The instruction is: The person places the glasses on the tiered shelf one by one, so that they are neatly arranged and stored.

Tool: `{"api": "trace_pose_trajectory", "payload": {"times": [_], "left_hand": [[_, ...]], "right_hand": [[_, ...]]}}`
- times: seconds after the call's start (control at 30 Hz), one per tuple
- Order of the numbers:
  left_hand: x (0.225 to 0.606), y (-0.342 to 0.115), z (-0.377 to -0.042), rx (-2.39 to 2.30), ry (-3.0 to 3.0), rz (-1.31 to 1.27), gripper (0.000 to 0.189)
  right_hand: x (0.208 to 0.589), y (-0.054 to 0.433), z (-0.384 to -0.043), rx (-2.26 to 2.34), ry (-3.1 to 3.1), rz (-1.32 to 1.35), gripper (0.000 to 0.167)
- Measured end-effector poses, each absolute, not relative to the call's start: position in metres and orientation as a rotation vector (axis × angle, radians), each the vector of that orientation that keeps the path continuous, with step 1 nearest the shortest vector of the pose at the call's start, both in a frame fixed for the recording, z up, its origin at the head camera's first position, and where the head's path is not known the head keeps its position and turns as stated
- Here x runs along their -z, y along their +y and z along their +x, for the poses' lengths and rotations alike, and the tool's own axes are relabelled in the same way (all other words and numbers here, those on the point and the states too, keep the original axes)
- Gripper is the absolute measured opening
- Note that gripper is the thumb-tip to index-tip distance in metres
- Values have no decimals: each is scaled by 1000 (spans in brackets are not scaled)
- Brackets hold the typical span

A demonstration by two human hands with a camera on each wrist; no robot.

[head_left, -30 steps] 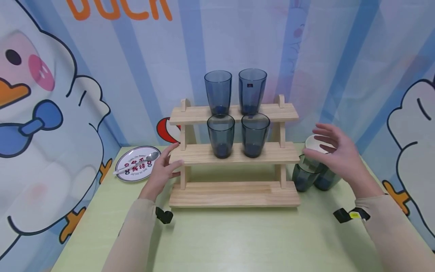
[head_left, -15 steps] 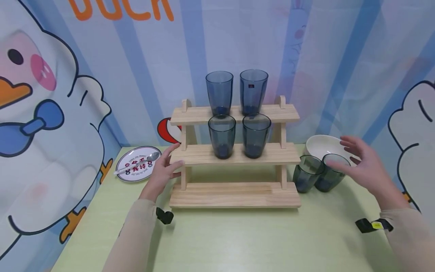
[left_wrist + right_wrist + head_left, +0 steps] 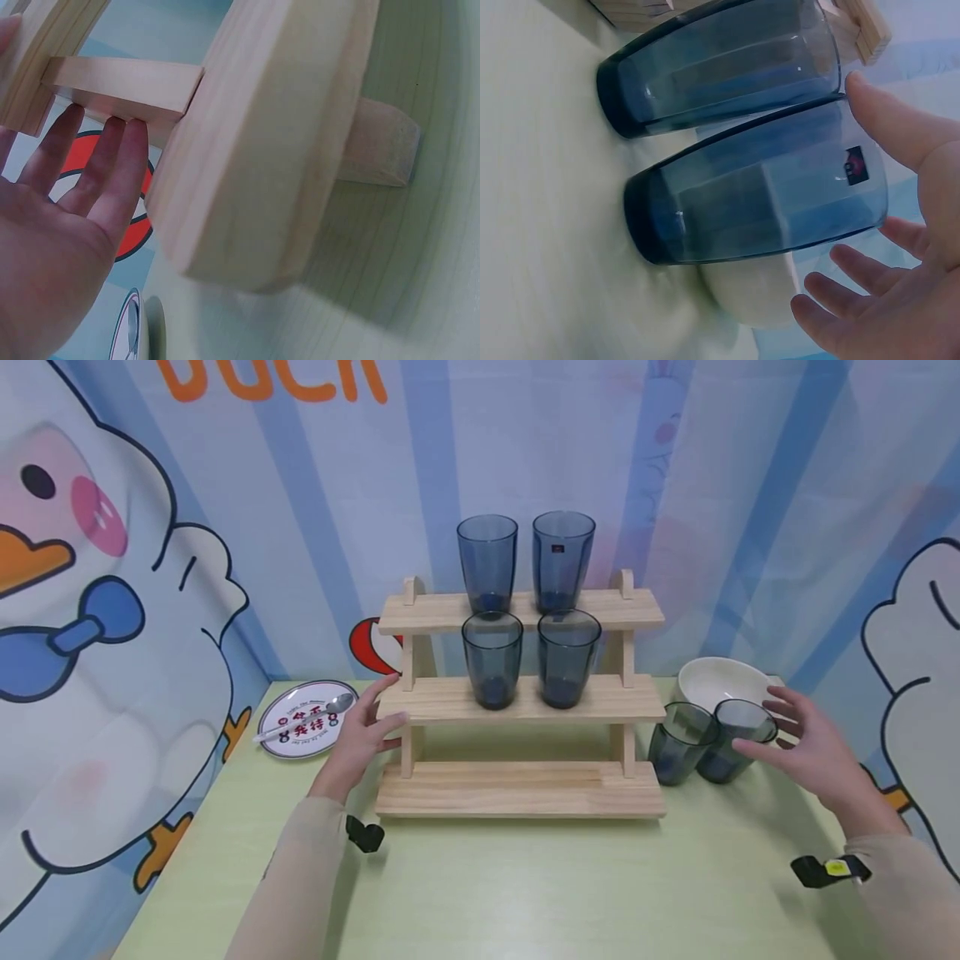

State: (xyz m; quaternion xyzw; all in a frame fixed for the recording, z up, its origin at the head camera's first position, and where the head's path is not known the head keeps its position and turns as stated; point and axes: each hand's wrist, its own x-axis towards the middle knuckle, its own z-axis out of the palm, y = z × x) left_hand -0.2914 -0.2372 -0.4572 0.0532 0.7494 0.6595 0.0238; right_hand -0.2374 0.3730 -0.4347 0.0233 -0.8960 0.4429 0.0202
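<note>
A three-tier wooden display stand (image 3: 521, 789) stands mid-table. At its left end my left hand (image 3: 356, 739) holds the middle tier; in the left wrist view the fingers (image 3: 124, 157) touch the side post. Two blue-grey drinking glasses (image 3: 487, 560) stand on the top tier and two (image 3: 567, 660) on the middle one. Right of the stand are two more glasses, the left one (image 3: 677, 752) against its neighbour (image 3: 731, 747). My right hand (image 3: 813, 752) is spread beside that right glass (image 3: 757, 187), thumb and fingers about its rim, not closed on it.
A white bowl (image 3: 716, 677) sits behind the right pair of glasses. On the left lies an oval plate (image 3: 300, 739) with red lettering, bearing a spoon (image 3: 330, 706). A patterned curtain (image 3: 322, 485) hangs behind the pale green table (image 3: 525, 893).
My right hand has moved right and lower, from above the two side glasses to the right glass's rim, uncovering the bowl. The left hand stays on the stand.
</note>
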Motion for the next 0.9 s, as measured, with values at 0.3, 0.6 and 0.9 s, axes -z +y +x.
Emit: {"api": "trace_pose_trajectory", "payload": {"times": [0.3,0.6,0.9], "left_hand": [[456,-237,-292,-2051,2311,176,67],[456,-238,-292,-2045,2314,184,67],[457,-238,-291,-2051,2315,183,66]], "right_hand": [[443,372,-239,-1378,-2735,38,108],[448,366,-236,-1332,-2731,38,104],[459,366,-235,-1351,-2685,50,97]]}}
